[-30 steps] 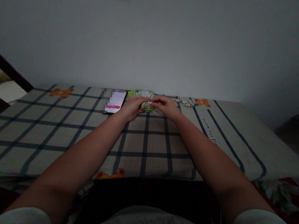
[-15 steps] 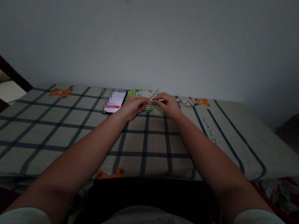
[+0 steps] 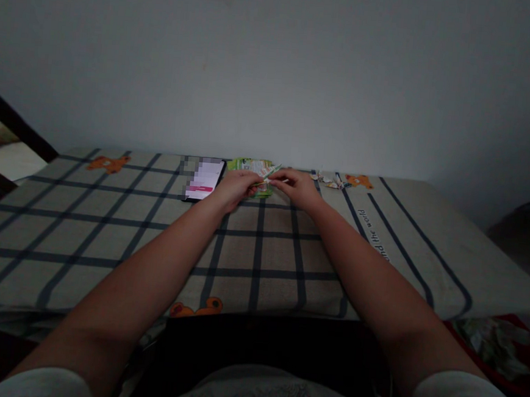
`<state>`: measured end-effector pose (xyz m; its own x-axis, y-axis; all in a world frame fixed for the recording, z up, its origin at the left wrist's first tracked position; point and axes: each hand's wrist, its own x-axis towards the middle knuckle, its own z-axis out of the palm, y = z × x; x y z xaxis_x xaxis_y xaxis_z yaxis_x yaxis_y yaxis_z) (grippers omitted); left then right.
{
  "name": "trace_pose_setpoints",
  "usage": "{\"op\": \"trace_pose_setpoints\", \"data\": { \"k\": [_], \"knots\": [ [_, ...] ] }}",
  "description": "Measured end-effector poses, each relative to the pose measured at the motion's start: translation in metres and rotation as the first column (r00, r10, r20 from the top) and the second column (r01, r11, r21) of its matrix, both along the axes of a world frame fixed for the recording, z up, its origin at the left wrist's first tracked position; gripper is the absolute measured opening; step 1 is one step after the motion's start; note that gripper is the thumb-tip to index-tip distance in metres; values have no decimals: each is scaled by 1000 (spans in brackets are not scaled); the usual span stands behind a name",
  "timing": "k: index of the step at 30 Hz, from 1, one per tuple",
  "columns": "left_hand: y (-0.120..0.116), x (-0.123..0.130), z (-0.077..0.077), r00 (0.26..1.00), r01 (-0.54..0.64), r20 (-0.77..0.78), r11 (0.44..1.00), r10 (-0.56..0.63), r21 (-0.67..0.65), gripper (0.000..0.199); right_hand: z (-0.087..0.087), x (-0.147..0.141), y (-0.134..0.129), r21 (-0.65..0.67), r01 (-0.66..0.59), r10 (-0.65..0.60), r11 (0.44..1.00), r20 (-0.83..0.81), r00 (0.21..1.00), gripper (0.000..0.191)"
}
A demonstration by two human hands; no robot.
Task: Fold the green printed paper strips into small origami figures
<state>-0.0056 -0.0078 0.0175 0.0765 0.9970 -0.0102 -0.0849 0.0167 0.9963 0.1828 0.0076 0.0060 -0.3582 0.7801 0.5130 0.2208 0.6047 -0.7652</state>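
My left hand (image 3: 239,188) and my right hand (image 3: 296,187) meet over the back of the table, fingers pinched. Between their fingertips is a small, thin green-and-white strip of wrapper (image 3: 273,172), tilted up to the right. Its lower end is covered by my fingers. Behind and beneath lies a green printed plastic packet (image 3: 244,164), partly hidden by my left hand. A phone (image 3: 204,181) with a lit screen rests just left of my left hand. Crumpled paper scraps (image 3: 328,180) lie to the right of my right hand.
A checked cloth (image 3: 260,253) with bear prints covers the table, which meets a plain wall (image 3: 274,83) at the back. Below the right edge is a red container (image 3: 505,346) with crumpled material in it. A dark wooden frame (image 3: 9,126) stands at the left.
The wrapper strip has tipped lower between my fingertips. My right hand has shifted slightly downward, and my left hand is almost where it was.
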Motion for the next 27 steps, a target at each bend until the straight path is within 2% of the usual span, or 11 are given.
{"op": "trace_pose_setpoints", "data": {
  "k": [5,10,18,23,27],
  "knots": [
    [0,-2,-1,994,19,-110,1000,-19,1,13,-2,4,3,45,-12,9,999,55,998,17],
    [-1,-3,-4,984,32,-180,996,-15,88,14,-1,5,4,65,3,-9,998,88,996,17],
    [2,-6,-10,958,48,-286,976,16,213,23,-6,-1,6,11,60,-61,998,76,995,17],
    [1,-6,-12,952,70,-307,967,8,243,29,-10,-4,6,-49,87,-84,995,56,995,16],
    [1,-5,-14,943,72,-332,966,14,247,31,-7,-3,4,-43,134,-129,990,95,987,15]
  ]
}}
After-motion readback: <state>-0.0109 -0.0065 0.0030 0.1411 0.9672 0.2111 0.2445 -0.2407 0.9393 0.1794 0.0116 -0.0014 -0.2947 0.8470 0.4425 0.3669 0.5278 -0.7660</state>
